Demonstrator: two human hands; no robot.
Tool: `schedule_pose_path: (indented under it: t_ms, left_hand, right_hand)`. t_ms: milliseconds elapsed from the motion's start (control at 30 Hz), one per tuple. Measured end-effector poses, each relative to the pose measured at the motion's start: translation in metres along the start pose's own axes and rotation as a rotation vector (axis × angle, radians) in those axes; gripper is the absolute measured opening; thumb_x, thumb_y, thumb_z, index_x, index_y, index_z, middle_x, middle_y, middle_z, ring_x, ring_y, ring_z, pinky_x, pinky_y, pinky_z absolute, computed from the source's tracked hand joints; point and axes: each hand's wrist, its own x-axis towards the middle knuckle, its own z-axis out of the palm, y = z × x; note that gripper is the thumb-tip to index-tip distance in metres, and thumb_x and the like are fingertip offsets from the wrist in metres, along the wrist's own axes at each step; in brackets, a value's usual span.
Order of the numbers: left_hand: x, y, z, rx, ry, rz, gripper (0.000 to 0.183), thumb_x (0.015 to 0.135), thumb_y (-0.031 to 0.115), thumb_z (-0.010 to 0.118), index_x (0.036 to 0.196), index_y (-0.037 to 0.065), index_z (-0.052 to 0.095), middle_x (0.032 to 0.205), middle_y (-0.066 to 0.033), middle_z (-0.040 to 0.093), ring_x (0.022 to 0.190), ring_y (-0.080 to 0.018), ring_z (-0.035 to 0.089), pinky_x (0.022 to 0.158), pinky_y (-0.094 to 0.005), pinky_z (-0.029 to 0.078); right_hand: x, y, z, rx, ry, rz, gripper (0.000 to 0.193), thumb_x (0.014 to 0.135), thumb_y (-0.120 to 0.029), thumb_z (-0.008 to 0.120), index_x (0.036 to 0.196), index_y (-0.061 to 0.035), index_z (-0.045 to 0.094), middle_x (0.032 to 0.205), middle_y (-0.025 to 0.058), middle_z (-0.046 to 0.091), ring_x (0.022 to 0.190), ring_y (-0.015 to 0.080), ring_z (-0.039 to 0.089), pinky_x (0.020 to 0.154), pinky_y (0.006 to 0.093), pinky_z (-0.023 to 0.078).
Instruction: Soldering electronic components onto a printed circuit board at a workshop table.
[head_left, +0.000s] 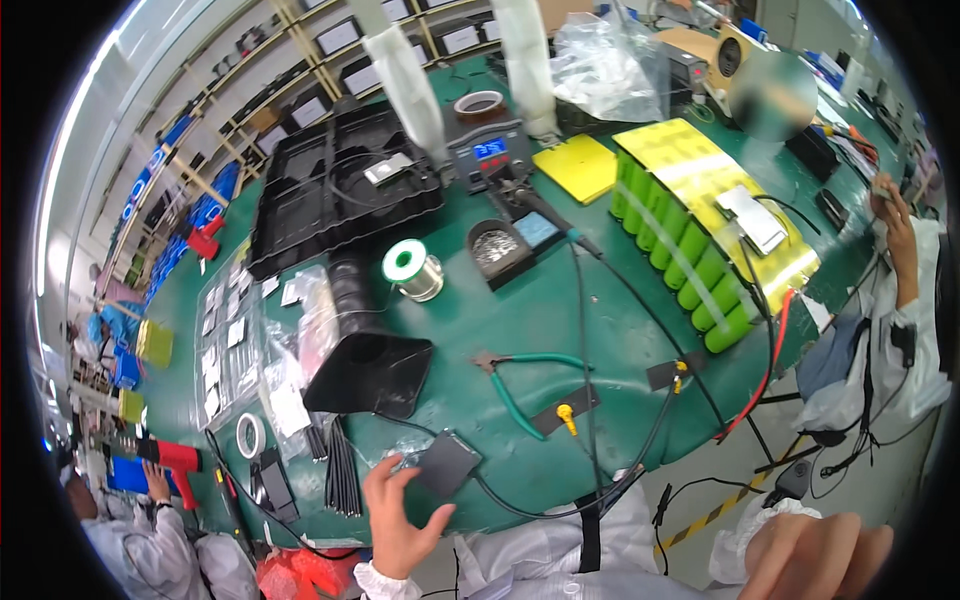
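Observation:
My left hand [397,523] is at the table's near edge with its fingers spread and bent, holding nothing. Its fingertips are close beside a dark grey square pad [448,463] with a black cable; contact is hard to tell. My right hand [815,558] is raised at the lower right, large in the picture. Its fingers are curled together, and whatever they may hold is hidden. Right of the pad lie green-handled cutting pliers [515,387] and two dark strips with yellow connectors [566,414]. A bundle of black tubes [342,470] lies left of the pad.
A green-celled battery pack [690,240] stands at the right. A soldering station [490,158], solder spool [412,270] and black tray [340,190] are farther back. A black fume hood [370,375] stands mid-table. Cables cross the near edge. Other people's hands [897,235] show at both sides.

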Motion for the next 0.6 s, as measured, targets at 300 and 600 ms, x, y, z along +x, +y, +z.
schedule_pose_path:
  t_ms: [300,600]
  left_hand:
    - [0.029,0.015,0.01,-0.016,-0.037,0.037,0.051,0.067,0.015,0.087,0.109,0.004,0.061,0.123,-0.0162,0.062,0.111,-0.0388,0.057,0.101,-0.049,0.043]
    - [0.038,0.009,0.013,-0.011,0.002,0.112,0.044,0.064,0.014,0.086,0.102,0.005,0.066,0.118,-0.0134,0.066,0.1,-0.0351,0.062,0.083,-0.0433,0.054]
  right_hand:
    - [-0.047,0.18,0.04,-0.411,-0.237,0.497,0.038,0.089,-0.015,0.072,0.123,-0.0023,0.058,0.107,0.0118,0.063,0.102,0.0248,0.064,0.084,0.0365,0.053]
    - [-0.066,0.224,0.087,-1.009,-0.204,0.343,0.037,0.082,-0.013,0.073,0.116,-0.0036,0.061,0.095,0.0093,0.061,0.087,0.0262,0.063,0.069,0.037,0.053]
